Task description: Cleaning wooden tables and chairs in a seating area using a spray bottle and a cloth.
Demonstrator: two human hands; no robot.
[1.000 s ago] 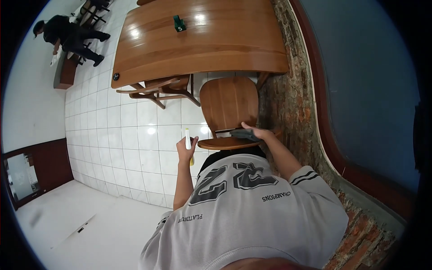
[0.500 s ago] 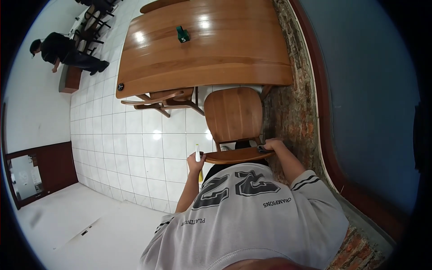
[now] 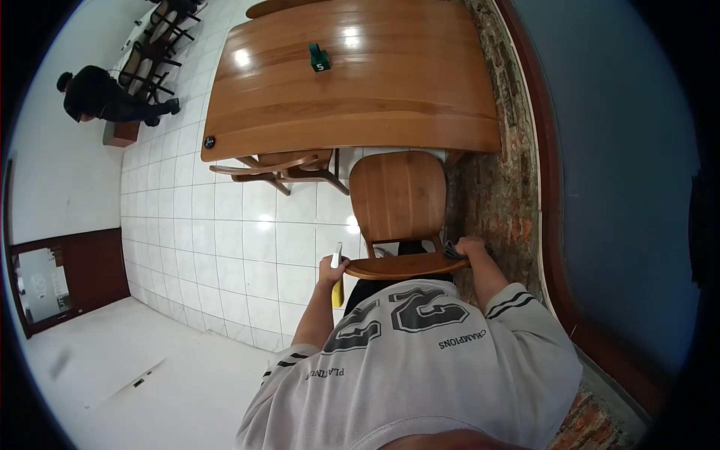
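Both hands [image 3: 332, 268] [image 3: 470, 247] grasp wooden chair [image 3: 399, 196] backrest

I wear a light grey short-sleeved jersey [image 3: 420, 367] with large dark numerals outlined in white across the chest and small dark lettering beneath. Each sleeve end carries two dark stripes. My forearms are bare; no watch, no gloves.

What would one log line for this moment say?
left hand: holds yellow-white spray bottle | right hand: presses grey cloth on wooden chair's curved backrest | long wooden table ahead
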